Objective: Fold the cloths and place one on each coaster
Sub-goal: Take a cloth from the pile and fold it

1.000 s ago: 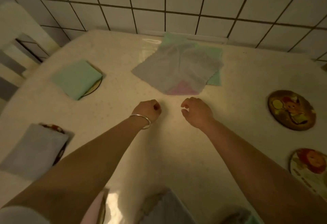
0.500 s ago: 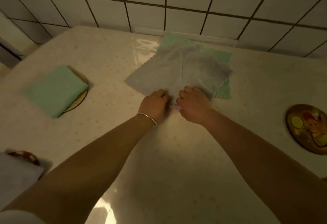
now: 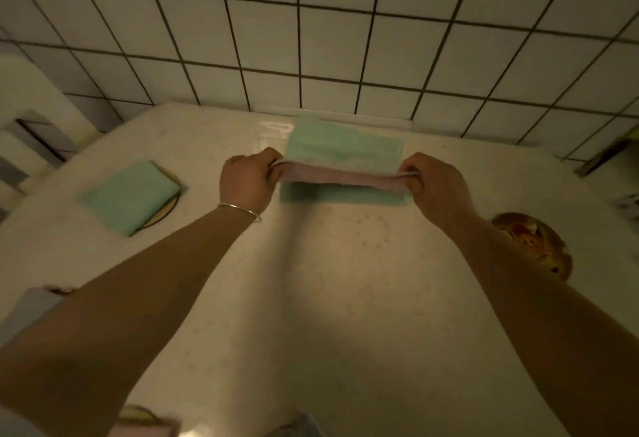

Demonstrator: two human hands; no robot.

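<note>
Cream plastic sheeting with a faint speckled pattern covers the table (image 3: pixel 328 298) in front of us, glossy where the light catches it. At the nearest edge, blurred cloth shapes sit at the bottom of the view, too indistinct for us to name. To our left, a pale grey-blue folded cloth (image 3: pixel 38 308) lies at the frame edge, with a sliver of a dark coaster rim (image 3: pixel 60 289) peeking out at its far corner.

Our two bare forearms reach forward over the table. A thin silver bangle (image 3: pixel 240 211) circles our left wrist. Our left hand (image 3: pixel 247 182) has its fingers curled and pinches one end of a pink cloth (image 3: pixel 342 177); our right hand (image 3: pixel 437 186) pinches the other end the same way. Between the hands the pink cloth is stretched into a narrow band, raised above the table.

To our right, a round coaster with a colourful cartoon picture (image 3: pixel 532 245) lies bare on the sheeting, well apart from the hands. To our left, a folded mint-green cloth (image 3: pixel 129 194) rests on a round pale-yellow coaster (image 3: pixel 167 213), covering most of it.

Directly behind and beneath the pink band, an unfolded mint-green cloth (image 3: pixel 342 144) lies flat near the table's far edge. Beyond it rises a wall of white square tiles (image 3: pixel 328 39) with dark grout. A white chair back (image 3: pixel 38 98) stands at far left.
</note>
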